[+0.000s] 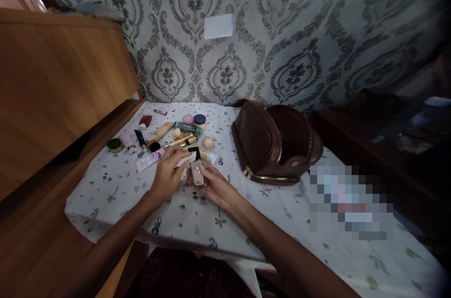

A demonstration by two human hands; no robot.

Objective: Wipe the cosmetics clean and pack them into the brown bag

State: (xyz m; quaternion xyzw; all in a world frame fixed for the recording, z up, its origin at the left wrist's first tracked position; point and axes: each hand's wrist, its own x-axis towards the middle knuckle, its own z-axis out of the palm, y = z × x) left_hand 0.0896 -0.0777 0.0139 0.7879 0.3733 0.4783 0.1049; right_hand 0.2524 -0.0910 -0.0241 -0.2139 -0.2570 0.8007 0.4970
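In my right hand (217, 186) is a small glass foundation bottle (198, 175) with pale contents and a black cap (194, 151). The bottle is held upright above the table, my fingers wrapped around its side. My left hand (167, 172) pinches a folded white wipe (184, 160), which lies against or very near the bottle's cap end; exact contact is hard to make out. Just behind the bottle lies a pale tube (208, 157) with a whitish cap. A white and purple tube (151, 160) rests left of my left hand.
Cosmetics spread over the patterned tablecloth (116, 190): a green bottle (186, 127), a blue-lidded jar (199, 120), gold tubes (188, 140), a dark green jar (114, 145). An unzipped brown leather bag (259, 143) stands right. A wooden cabinet (66, 82) borders the left; a blurred patch covers something at right.
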